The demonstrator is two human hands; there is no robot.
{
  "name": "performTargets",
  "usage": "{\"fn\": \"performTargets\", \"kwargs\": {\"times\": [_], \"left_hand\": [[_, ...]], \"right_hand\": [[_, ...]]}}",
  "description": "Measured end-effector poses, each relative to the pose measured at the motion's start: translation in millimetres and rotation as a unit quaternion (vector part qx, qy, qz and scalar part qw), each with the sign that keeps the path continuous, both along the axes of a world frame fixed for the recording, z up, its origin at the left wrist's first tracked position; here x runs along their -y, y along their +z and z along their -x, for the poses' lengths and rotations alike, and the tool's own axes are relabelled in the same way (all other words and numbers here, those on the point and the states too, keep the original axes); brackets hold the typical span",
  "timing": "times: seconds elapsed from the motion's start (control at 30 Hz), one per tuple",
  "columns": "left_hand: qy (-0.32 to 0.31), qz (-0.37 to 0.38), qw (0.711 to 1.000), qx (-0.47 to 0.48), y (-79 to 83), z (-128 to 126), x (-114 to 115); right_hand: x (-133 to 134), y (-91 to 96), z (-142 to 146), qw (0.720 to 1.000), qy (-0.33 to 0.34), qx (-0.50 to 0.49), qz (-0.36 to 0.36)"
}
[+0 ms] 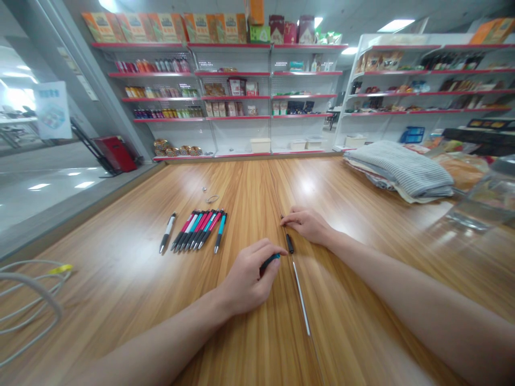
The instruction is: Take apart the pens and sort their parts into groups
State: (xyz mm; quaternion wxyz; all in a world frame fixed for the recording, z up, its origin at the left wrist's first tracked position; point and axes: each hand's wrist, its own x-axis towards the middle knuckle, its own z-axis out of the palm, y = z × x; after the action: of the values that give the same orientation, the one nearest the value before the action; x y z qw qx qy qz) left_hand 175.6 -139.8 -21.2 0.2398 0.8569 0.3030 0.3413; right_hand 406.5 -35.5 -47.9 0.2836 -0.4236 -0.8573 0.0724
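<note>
My left hand (251,276) is closed around a teal pen barrel (270,261), most of it hidden by the fingers. Farther forward, my right hand (308,225) has its fingertips pinched together on the tabletop, at a tiny dark piece too small to name. Between the hands lies a black pen grip (289,244), apart from both. A thin white pen refill (301,297) lies lengthwise just nearer to me. To the left, several pens (197,230) in red, teal and white lie side by side, with a teal pen (220,233) at their right and a white pen (167,233) apart at their left.
A looped band (212,198) and a small metallic bit (204,189) lie beyond the pens. Coiled pale cable (36,292) is at the left edge. Folded striped cloth (402,166) and a clear container (483,198) stand at the right. Stocked shelves (237,96) rise behind the wooden table (153,316).
</note>
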Motion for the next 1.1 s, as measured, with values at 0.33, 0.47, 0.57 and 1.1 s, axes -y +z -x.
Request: {"fn": "performTargets", "kwargs": {"times": [0.33,0.47,0.57,1.1], "left_hand": [[-0.001,-0.003,1.000,0.000,-0.4,0.3,-0.4],[0.001,-0.003,1.000,0.000,0.4,-0.1,0.3],[0.004,-0.004,1.000,0.001,0.7,-0.8,0.1],[0.001,-0.007,1.000,0.016,1.3,-1.3,-0.3]], "right_hand": [[3.2,4.6,1.9,0.999,-0.010,-0.043,-0.027],[3.3,3.4,1.3,0.999,0.006,-0.031,-0.012],[3.3,2.5,1.6,1.000,0.007,-0.023,-0.003],[-27.8,-1.9,3.2,0.997,-0.006,-0.080,0.012]]}}
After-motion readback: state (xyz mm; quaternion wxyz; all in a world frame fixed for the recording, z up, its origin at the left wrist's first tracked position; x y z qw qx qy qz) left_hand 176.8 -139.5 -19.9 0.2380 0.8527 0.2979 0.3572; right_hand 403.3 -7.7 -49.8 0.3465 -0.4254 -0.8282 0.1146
